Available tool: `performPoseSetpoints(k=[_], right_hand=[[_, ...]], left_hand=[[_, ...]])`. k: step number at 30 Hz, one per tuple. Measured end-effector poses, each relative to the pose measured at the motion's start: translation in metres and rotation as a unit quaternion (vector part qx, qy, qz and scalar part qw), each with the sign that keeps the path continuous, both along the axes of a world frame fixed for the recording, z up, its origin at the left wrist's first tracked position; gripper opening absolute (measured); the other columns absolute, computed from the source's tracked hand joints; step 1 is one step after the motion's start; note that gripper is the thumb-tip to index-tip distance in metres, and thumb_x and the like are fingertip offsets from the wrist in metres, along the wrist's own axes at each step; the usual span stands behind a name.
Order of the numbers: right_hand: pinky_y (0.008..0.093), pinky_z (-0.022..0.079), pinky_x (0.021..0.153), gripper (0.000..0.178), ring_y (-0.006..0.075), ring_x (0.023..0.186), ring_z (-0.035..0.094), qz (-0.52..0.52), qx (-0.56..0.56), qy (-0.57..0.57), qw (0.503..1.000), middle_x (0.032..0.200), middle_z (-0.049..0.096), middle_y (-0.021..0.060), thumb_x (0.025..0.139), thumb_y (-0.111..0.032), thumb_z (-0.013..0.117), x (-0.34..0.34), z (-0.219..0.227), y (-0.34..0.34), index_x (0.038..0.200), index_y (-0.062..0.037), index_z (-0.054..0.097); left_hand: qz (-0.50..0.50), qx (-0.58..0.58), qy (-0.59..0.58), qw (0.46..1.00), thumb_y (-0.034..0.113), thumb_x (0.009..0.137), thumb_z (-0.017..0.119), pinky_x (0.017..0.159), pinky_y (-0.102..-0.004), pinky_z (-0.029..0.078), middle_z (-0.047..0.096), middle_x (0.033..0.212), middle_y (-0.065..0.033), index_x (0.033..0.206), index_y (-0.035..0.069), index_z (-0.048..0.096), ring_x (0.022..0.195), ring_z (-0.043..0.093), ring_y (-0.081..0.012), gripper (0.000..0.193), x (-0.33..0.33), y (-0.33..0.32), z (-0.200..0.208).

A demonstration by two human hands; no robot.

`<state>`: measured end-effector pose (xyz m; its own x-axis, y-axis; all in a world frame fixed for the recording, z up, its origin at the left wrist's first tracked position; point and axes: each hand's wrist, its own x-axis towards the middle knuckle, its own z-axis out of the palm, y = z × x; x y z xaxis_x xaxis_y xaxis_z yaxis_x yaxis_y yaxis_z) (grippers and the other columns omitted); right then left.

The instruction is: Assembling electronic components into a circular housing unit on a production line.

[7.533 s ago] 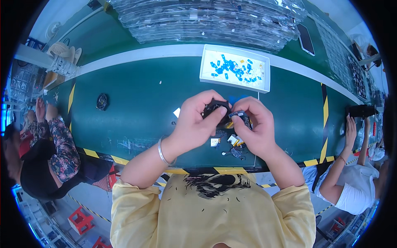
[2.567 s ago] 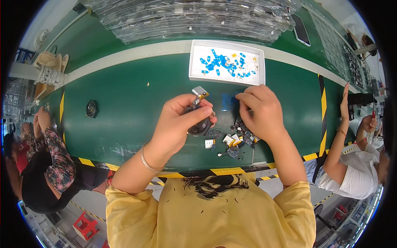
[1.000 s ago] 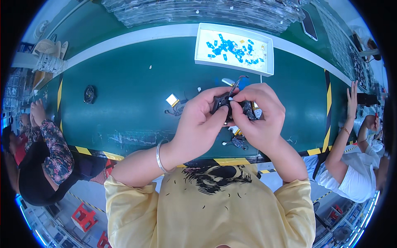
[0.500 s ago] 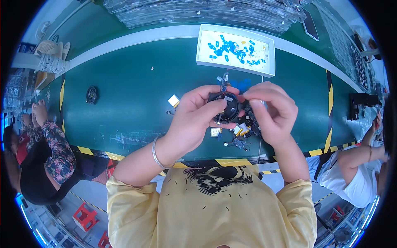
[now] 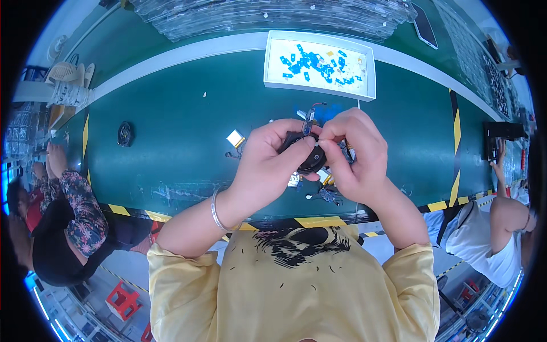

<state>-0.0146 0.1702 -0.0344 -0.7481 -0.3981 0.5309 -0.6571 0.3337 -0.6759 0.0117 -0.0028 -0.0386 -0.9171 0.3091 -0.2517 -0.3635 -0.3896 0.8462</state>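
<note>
My left hand [image 5: 263, 159] is wrapped round a round black device housing [image 5: 311, 164], its thumb lying across the open face. A small circuit board [image 5: 309, 122] with a red-tipped wire stands up from the housing's far side. My right hand [image 5: 360, 153] is closed in a pinch at the housing's right upper rim, beside the left thumb; whatever sits between its fingertips is too small to make out. Left of the housing lies a silver battery [image 5: 235, 138] with yellow tape. Below my hands are more batteries [image 5: 325, 175] and a wired circuit board [image 5: 327, 195], partly hidden.
A white box [image 5: 319, 93] of small blue pieces stands at the back. Another black housing [image 5: 125, 134] lies far left. Stacked clear plastic trays [image 5: 273, 21] and a phone [image 5: 425, 28] are beyond. Co-workers sit at both sides; a black device [image 5: 502, 132] stands right.
My right hand has moved left and down, bringing its pinched fingertips onto the housing beside my left thumb. The left hand keeps its hold on the housing.
</note>
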Motion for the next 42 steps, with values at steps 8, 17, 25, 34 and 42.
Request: performPoseSetpoints(k=[8,17,25,34,42], right_hand=[[0.0209,0.042,0.068,0.005,0.0056,0.076,0.050,-0.005,-0.203,-0.241,0.949,0.080,0.056,0.0002,0.087,0.003,0.058,-0.009,0.004,0.017,0.084,-0.0005,0.060],[0.0381,0.050,0.072,0.008,0.0287,0.082,0.061,-0.077,0.250,-0.005,0.965,0.081,0.062,0.0097,0.076,0.000,0.063,-0.022,-0.008,0.029,0.083,-0.0033,0.067],[0.0382,0.050,0.069,0.015,0.0283,0.079,0.062,-0.119,0.208,-0.062,0.969,0.079,0.062,0.0098,0.077,0.000,0.064,-0.023,-0.011,0.028,0.092,-0.0039,0.065],[0.0355,0.052,0.068,0.026,0.0274,0.077,0.065,-0.071,0.146,-0.113,0.980,0.084,0.067,0.0108,0.079,0.002,0.062,-0.026,0.002,0.040,0.104,-0.0049,0.064],[0.0367,0.052,0.069,0.028,0.0286,0.079,0.065,-0.105,0.143,-0.117,0.977,0.085,0.067,0.0125,0.080,0.003,0.060,-0.024,0.003,0.044,0.106,-0.0054,0.064]], left_hand=[[-0.022,0.076,-0.070,0.994,0.009,0.093,0.049,0.059,-0.0239,0.056,0.068,0.097,-0.0148,0.107,-0.001,0.059,0.082,0.069,-0.0197,0.020,-0.005,-0.005,0.008],[-0.011,0.023,-0.079,0.997,0.006,0.092,0.046,0.050,-0.0270,0.051,0.068,0.095,-0.0197,0.102,0.001,0.058,0.075,0.069,-0.0215,0.017,-0.006,-0.007,0.009],[-0.020,0.003,-0.092,0.996,0.005,0.090,0.046,0.045,-0.0247,0.049,0.068,0.090,-0.0182,0.100,0.002,0.057,0.070,0.069,-0.0199,0.016,-0.005,-0.008,0.011],[0.019,-0.014,-0.021,1.000,0.008,0.090,0.048,0.049,-0.0258,0.050,0.068,0.090,-0.0182,0.101,0.002,0.057,0.071,0.068,-0.0197,0.015,-0.009,-0.018,0.004],[0.012,-0.012,-0.008,1.000,0.008,0.092,0.047,0.060,-0.0279,0.056,0.066,0.101,-0.0202,0.112,-0.001,0.056,0.080,0.069,-0.0234,0.023,-0.014,-0.020,0.003]])
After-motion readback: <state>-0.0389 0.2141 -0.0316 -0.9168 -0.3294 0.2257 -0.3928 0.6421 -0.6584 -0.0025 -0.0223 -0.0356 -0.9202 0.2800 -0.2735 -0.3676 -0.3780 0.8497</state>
